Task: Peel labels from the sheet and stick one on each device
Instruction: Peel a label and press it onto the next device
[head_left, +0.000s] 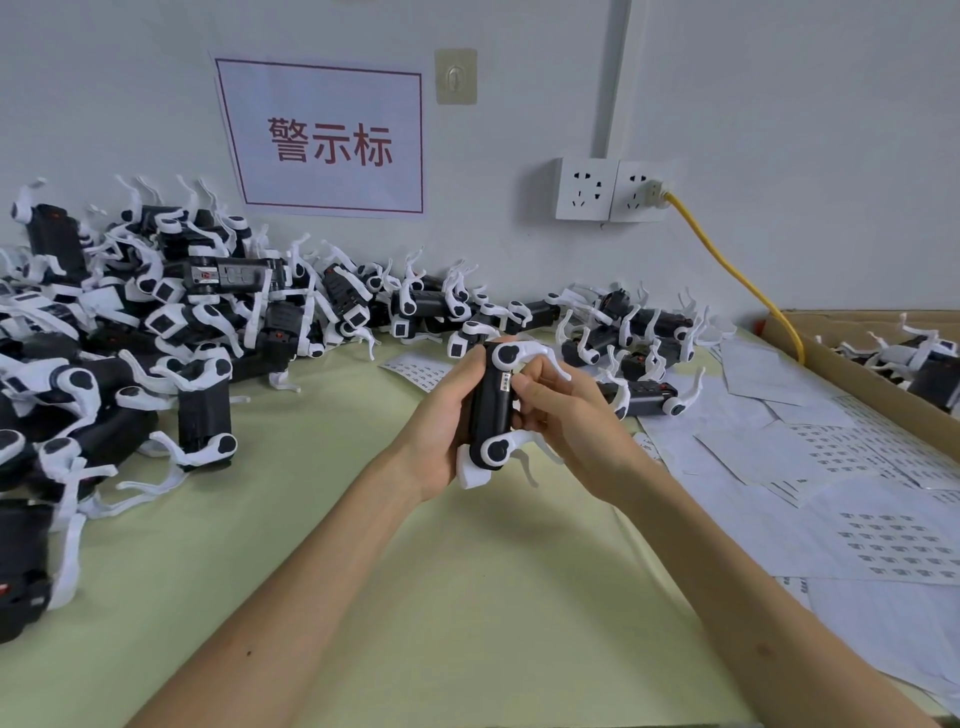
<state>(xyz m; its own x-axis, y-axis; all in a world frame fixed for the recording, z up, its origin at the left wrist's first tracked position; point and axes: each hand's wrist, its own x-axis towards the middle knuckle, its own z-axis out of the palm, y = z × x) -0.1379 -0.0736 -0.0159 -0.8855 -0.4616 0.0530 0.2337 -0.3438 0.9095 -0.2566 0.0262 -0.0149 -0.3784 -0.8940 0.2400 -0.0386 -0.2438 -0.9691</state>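
Left hand (441, 415) gripping black plastic device with white arms (488, 410) (upright, above pale green table (415, 597)), right hand (571, 431) curled round its side, thumb pressing small white label (505, 383), white label sheets (872, 535) at right

The left hand (441, 431) covers the left side of the held device (488, 410), and the right hand (566, 415) hides part of its right side. The label (505, 383) on it is too small to read, and its right edge seems to lie under that hand. The pile (104, 338) runs off the left edge, and the box (857, 371) and sheets (831, 467) run off the right. The sheets' print is illegible.
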